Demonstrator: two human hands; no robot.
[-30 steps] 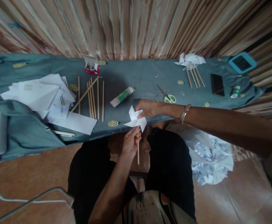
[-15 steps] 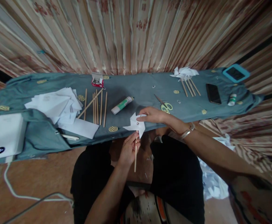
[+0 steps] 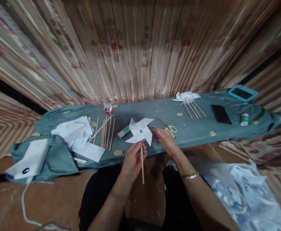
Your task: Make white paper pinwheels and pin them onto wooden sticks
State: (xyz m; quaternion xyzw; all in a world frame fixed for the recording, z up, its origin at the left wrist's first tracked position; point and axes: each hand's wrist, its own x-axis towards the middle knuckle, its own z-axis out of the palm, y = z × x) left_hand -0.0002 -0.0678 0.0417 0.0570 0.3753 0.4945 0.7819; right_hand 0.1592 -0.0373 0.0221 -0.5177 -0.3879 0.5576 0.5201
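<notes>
A white paper pinwheel (image 3: pixel 137 134) with a silver pin at its centre is held up over the table's front edge. My left hand (image 3: pixel 132 159) is closed round its wooden stick (image 3: pixel 142 168), just beneath the paper blades. Beside the blades, on their right, my right hand (image 3: pixel 165 140) has its fingers stretched out and grips nothing. A glue stick (image 3: pixel 124 131) lies behind the pinwheel, partly hidden by a blade. Green-handled scissors (image 3: pixel 170 129) rest on the cloth just beyond my right hand.
Wooden sticks (image 3: pixel 110 136), a box of pins (image 3: pixel 108 109) and white paper sheets (image 3: pixel 74 130) lie left. Finished pinwheels (image 3: pixel 187 97), a phone (image 3: pixel 221 114), a blue-framed device (image 3: pixel 242 93) and a small bottle (image 3: pixel 244 119) are right. A white device (image 3: pixel 33 157) sits far left; a plastic bag (image 3: pixel 241 189) is below right.
My right hand has let go of the pinwheel's blade and moved right, its fingers now apart. The pinwheel is turned more squarely to view, still in my left hand. The view has tilted up.
</notes>
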